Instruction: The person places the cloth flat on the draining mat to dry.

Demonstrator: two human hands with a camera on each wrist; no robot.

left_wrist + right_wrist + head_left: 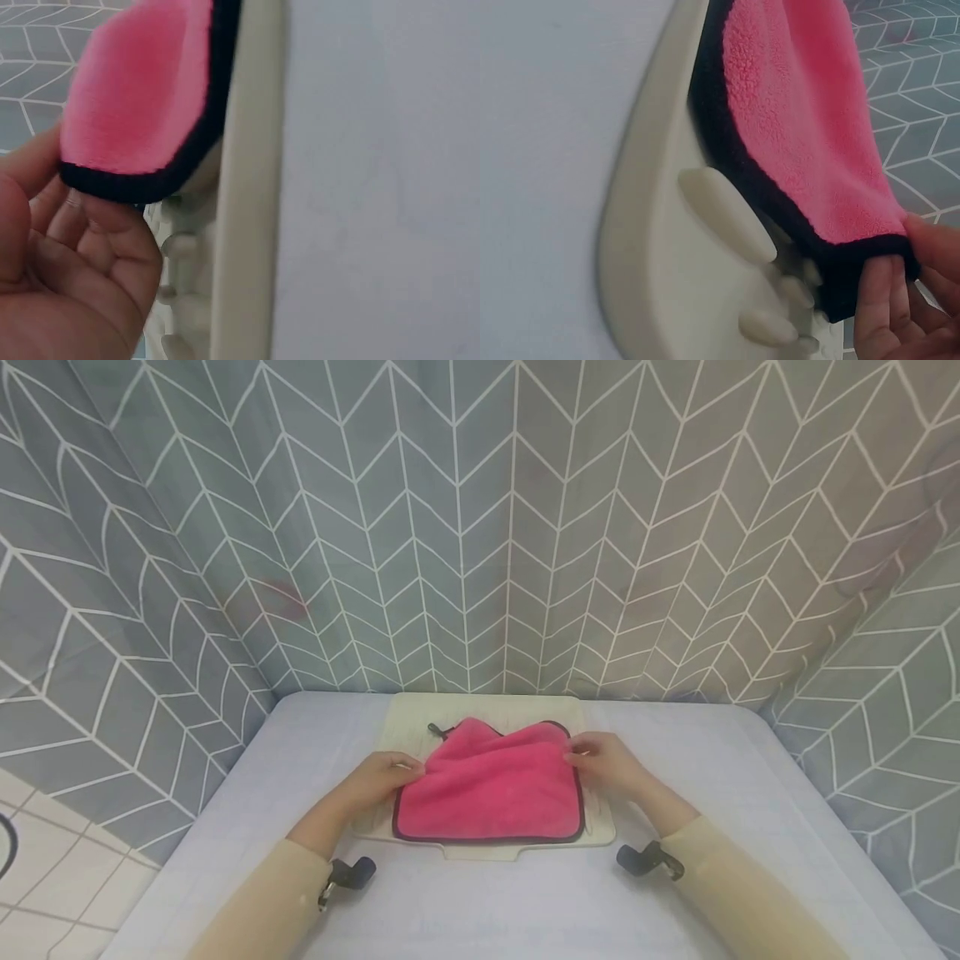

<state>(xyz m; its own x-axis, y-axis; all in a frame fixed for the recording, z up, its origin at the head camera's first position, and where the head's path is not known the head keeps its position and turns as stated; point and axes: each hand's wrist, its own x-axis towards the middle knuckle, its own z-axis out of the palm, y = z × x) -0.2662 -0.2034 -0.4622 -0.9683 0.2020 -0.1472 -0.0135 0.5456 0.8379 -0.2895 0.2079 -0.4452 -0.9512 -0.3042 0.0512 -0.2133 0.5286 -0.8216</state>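
- While the left hand [381, 777] pinches the pink cloth [491, 802] at its left side, the right hand [603, 760] pinches it at its right side, a little farther from the person.
- Left grip: thumb and fingers are closed on a rounded, trimmed corner, as the left wrist view shows.
- Right grip: thumb and fingers press together on another trimmed corner, with fingertips lying over the dark trim [739, 161].
- The cloth lies over the middle of the cream board [405, 714], its near edge nearly straight and parallel to the board's near edge.
- Across its middle the cloth rises in a soft ridge between the hands; its far part is rumpled into two humps.
- A dark loop [435, 728] sticks out from its far left corner.
- Raised knobs [727, 214] show on the board beside the cloth, and a short tab [482, 853] juts from the board's near side.
- The board lies flat on the pale counter [480, 918], near its far edge.
- Cream sleeves [258, 902] cover both forearms, and a black device [352, 872] sits at each wrist.
- Behind the counter hangs a grey curtain [480, 527] with white zigzag lines; light tiles [52, 868] show at lower left.
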